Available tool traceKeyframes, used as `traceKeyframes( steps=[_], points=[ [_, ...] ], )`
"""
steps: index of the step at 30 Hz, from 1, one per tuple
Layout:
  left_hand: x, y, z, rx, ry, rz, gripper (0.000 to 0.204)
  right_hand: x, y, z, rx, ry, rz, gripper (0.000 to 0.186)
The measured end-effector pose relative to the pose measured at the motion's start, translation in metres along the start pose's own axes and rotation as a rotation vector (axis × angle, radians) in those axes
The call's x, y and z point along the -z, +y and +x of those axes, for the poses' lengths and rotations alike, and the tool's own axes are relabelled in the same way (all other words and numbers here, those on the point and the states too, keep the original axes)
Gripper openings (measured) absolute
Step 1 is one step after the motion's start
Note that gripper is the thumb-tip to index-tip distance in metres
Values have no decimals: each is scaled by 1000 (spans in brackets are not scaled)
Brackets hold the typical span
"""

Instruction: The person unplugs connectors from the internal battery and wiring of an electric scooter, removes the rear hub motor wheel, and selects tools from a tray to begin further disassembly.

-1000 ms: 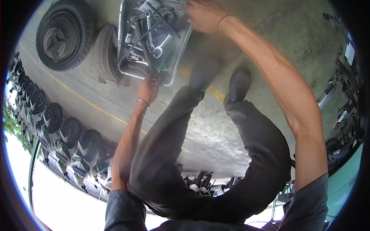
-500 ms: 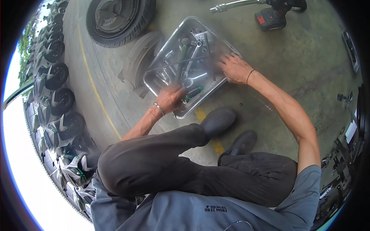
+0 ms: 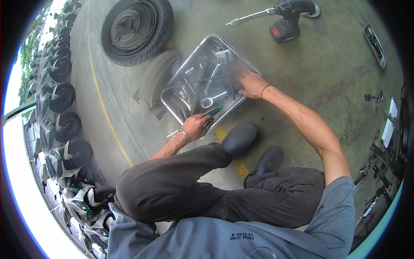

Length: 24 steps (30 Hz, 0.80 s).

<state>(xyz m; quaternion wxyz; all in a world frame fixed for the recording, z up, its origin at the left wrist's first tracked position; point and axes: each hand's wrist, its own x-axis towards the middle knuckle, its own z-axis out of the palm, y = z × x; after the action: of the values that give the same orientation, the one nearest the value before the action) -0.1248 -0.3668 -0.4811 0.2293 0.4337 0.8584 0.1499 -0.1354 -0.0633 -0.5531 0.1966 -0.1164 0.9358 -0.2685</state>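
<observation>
A clear-sided, shallow metal-rimmed tray (image 3: 184, 71) full of hand tools stands on the floor ahead of me. My left hand (image 3: 196, 126) is at its near corner with the fingers curled; what they close round is hidden. Just beyond them lies a green-and-black handle (image 3: 213, 111). My right hand (image 3: 252, 84) reaches over the right rim, thumb apart from the fingers, its fingertips blurred inside. Between the hands lie a ring-ended metal tool (image 3: 207, 102), a long spanner (image 3: 213, 74), a dark green handle (image 3: 201, 77) and several small metal parts.
A wheel with a tyre (image 3: 165, 28) lies beyond the tray to the left, near a curved grey fender-like piece (image 3: 156, 77). A cordless power tool (image 3: 285, 30) is at the far right. Scooters (image 3: 60, 129) line the left side. A narrow tray (image 3: 374, 45) lies far right.
My left hand has drawn back toward me, to the tray's near corner, uncovering more of the green-and-black handle. My right hand stays at the right rim. The whole view has shifted slightly.
</observation>
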Motion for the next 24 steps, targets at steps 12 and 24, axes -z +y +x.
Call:
traceKeyframes(
  steps=[12, 24],
  points=[
    [-8, -15, -23, 108, 54, -67, 15, 8, -7, 12, -6, -50, -82, 46],
    [-3, -16, -14, 115, 33, -57, 17, 62, -84, -15, 214, -194, -87, 24]
  ],
)
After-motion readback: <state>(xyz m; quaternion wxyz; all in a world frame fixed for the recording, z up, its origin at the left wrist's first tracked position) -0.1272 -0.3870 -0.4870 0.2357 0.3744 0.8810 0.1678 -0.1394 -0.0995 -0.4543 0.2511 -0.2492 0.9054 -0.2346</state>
